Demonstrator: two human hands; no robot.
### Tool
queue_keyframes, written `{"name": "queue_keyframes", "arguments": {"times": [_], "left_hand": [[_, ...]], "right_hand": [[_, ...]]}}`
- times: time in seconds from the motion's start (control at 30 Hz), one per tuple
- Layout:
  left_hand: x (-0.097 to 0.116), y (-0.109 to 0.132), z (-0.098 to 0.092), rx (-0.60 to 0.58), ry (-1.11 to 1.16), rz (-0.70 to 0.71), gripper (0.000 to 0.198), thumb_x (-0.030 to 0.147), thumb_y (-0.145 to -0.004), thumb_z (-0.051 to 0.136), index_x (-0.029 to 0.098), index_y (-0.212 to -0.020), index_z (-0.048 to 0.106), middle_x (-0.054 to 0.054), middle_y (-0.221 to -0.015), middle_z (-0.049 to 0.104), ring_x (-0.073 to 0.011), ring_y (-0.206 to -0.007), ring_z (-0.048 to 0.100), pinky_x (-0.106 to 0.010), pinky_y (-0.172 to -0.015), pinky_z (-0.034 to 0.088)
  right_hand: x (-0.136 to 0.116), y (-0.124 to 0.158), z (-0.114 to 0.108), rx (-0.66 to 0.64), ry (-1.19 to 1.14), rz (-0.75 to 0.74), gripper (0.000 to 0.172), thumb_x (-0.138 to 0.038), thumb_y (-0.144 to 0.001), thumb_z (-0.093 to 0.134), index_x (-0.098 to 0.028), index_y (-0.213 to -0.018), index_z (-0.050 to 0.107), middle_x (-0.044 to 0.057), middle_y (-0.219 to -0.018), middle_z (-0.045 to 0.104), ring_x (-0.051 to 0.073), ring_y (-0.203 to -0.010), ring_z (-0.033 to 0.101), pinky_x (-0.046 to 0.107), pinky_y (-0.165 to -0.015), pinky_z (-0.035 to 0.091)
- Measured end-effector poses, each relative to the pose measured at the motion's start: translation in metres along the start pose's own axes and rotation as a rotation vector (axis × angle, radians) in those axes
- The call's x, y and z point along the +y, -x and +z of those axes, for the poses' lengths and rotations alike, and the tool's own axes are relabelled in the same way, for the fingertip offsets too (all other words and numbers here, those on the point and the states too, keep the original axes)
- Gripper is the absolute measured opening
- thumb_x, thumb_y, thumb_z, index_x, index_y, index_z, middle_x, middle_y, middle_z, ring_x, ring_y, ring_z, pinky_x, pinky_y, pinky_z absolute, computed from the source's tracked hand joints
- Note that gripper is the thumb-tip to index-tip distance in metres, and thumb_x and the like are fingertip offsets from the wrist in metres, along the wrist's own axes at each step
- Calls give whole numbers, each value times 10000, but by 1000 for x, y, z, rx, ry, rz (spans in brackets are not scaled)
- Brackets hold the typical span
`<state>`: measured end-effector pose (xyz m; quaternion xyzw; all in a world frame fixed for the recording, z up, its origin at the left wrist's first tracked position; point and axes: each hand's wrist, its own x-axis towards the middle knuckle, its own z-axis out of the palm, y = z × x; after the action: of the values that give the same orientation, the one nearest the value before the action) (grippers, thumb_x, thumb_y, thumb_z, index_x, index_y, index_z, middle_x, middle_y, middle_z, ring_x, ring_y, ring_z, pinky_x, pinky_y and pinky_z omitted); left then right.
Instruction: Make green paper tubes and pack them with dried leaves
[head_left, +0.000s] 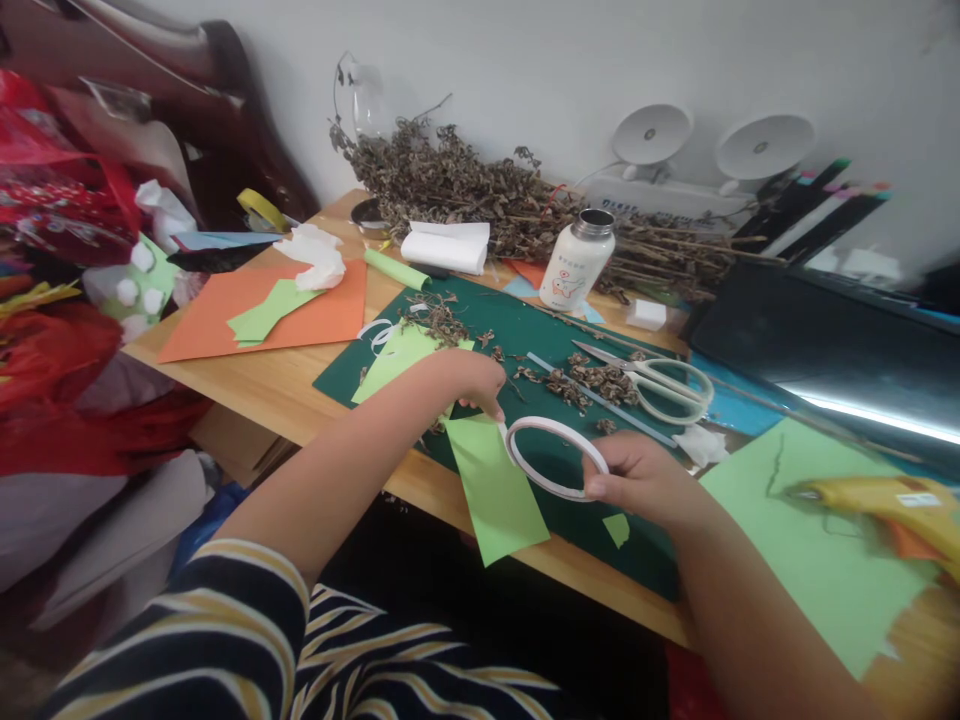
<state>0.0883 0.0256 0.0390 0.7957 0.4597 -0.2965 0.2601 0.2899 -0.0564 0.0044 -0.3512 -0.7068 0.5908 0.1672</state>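
My right hand (637,475) pinches a narrow roll of white tape (559,490) by its right side, holding it upright above the green cutting mat (645,555). A short end of tape leads from the roll to the fingertips of my left hand (480,385). Those fingers are bent over the top edge of a light green paper piece (501,495), which hangs past the mat's front edge; the underside of the grip is hidden. Another green paper (397,360) lies behind my left forearm. Crumbled dried leaves (592,385) and white-handled scissors (667,385) rest beyond my right hand.
A yellow glue gun (877,495) lies on green paper at the right. An uncapped white bottle (577,260) stands behind the mat, before a heap of dried stems (457,185). Orange paper (292,325) covers the table's left. A glue stick (600,398) crosses the mat.
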Motion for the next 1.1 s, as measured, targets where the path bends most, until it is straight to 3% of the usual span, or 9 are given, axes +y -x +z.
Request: {"name": "queue_keyframes", "arguments": {"times": [0.2,0.37,0.5,0.7,0.93,1.1], "left_hand": [[9,0,10,116,-43,-25,572,610,-647,447,143,-938,602,-137,-907,638,-266,-735,583,-333,-571,441],[8,13,39,498,-8,-2,420,504,-745,423,174,-981,533,-99,-940,596,-245,-798,566,-324,-600,451],[1,28,67,700,-31,118,287,338,-853,329,207,-1007,533,-65,-1065,565,-218,-973,520,-346,-787,426],[2,35,90,664,-97,276,369,264,-884,260,244,-1171,491,-7,-1335,426,-228,-1233,334,-413,-970,295],[2,30,98,579,-92,306,442,402,-891,214,246,-1244,431,7,-1381,358,-237,-1292,239,-459,-1037,155],[-2,28,103,563,-95,320,535,496,-863,225,216,-1303,345,-11,-1412,290,-219,-1314,193,-422,-1061,100]], "right_hand": [[-1,1,-1,14,32,18,459,-569,-670,553,-146,-521,458,-43,-472,331,66,-450,281,212,-425,197],[-6,1,-2,42,122,28,490,-606,-665,528,-148,-509,447,-44,-470,329,68,-450,284,216,-427,198],[-8,2,-3,58,157,53,507,-627,-655,520,-144,-512,469,-43,-458,341,69,-442,295,214,-420,206],[-7,3,-2,72,124,54,512,-638,-638,530,-146,-506,478,-44,-450,354,67,-436,300,207,-411,213],[-13,4,-1,130,91,-17,510,-636,-641,538,-154,-481,491,-56,-392,335,54,-367,295,201,-356,190],[-13,4,-2,103,58,-27,497,-613,-654,550,-147,-489,498,-61,-387,334,47,-362,295,198,-355,191]]}}
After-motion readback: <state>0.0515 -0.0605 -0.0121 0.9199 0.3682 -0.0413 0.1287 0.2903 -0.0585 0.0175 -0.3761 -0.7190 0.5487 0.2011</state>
